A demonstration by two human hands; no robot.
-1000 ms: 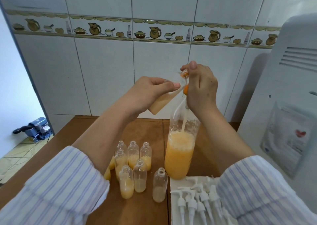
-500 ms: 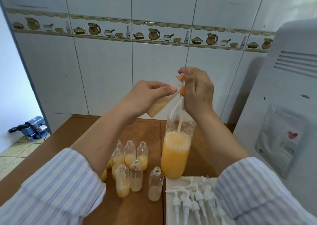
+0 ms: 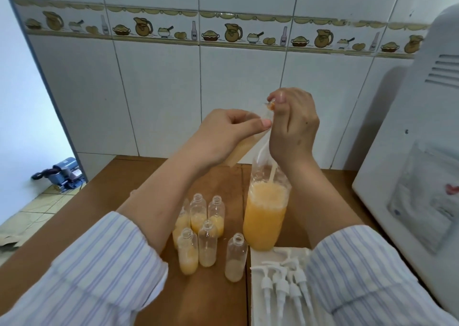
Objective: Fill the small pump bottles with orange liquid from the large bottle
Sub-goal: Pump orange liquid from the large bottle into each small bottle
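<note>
We judged the task mid-way: the left hand held a small bottle tilted, neck up against the top of the large bottle, fingers and thumb curled round it, with pale orange liquid inside it. The right hand gripped the large bottle's pump top, fingers curled tight around it, a tiny orange bit showing at the thumb; exactly what it pinched we could not tell. The large bottle stood on the wooden table, clear soft-looking plastic, over half full of frothy, pulpy orange liquid, a white tube running down into it. Near its left stood the small pump bottles, clear, round-shouldered, open-necked, each only partly filled, so more filling was left. The white pump heads lay unfitted on a white cloth.
</note>
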